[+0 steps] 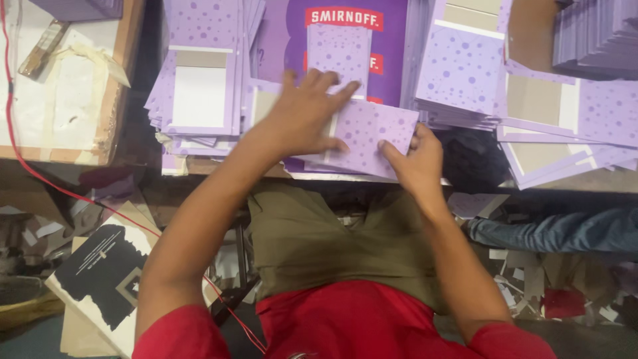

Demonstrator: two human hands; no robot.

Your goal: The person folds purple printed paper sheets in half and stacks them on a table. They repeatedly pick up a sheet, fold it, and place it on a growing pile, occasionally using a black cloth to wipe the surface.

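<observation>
A light purple spotted card piece (375,136) lies on the table edge in front of me, on top of a larger dark purple printed sheet (392,53). My left hand (302,116) presses flat on the card's left part, fingers spread. At the card's lower right corner my right hand (412,159) pinches the edge between thumb and fingers.
Stacks of purple spotted card pieces stand at the left (199,80), the right (458,66) and the far right (598,33). A wooden board with tape (60,86) lies at the left. A red wire (40,173) runs down. Paper scraps litter the floor (531,272).
</observation>
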